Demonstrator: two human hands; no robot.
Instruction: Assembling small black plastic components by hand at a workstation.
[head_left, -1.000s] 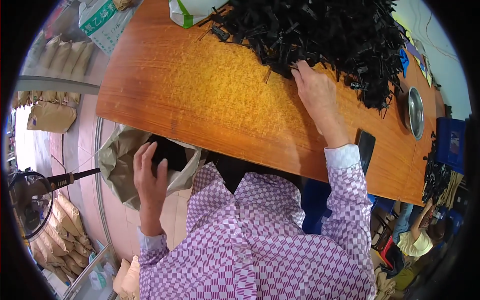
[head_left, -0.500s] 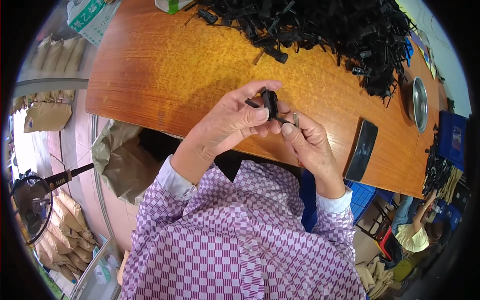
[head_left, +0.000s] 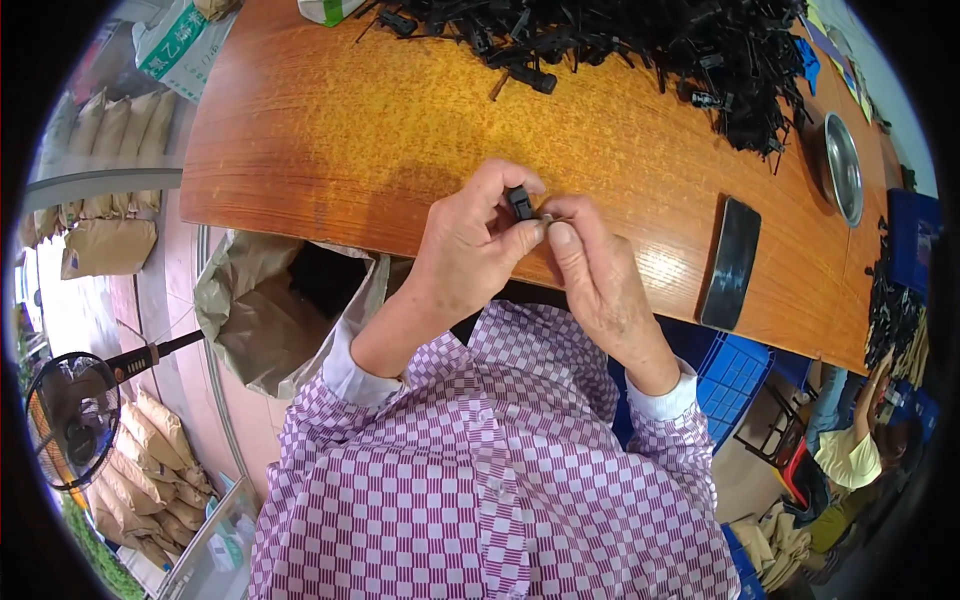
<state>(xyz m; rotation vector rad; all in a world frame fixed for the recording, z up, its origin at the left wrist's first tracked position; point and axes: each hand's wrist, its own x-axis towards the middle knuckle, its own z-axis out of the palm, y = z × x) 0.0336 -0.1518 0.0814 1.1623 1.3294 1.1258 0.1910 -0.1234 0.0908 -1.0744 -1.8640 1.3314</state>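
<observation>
My left hand (head_left: 475, 235) pinches a small black plastic part (head_left: 519, 202) between thumb and fingers, just above the table's near edge. My right hand (head_left: 602, 262) is closed beside it, thumb and forefinger pressed together at the part's lower end. A tiny bit of something shows at those fingertips, too small to name. The two hands' fingertips nearly meet. Beyond them a large heap of similar black plastic parts (head_left: 640, 40) covers the far side of the wooden table (head_left: 350, 130).
An open brown paper bag (head_left: 235, 320) with dark contents stands below the table edge at left. On the table's right lie a black phone (head_left: 730, 262) and a metal bowl (head_left: 843, 170). A blue crate (head_left: 735, 380) is under the table. Another person (head_left: 848, 455) sits at far right.
My left hand has turned the black part and drawn its fingers over it, so less of it shows. The right hand has moved left, and the metal tip seen in it is now hidden.
</observation>
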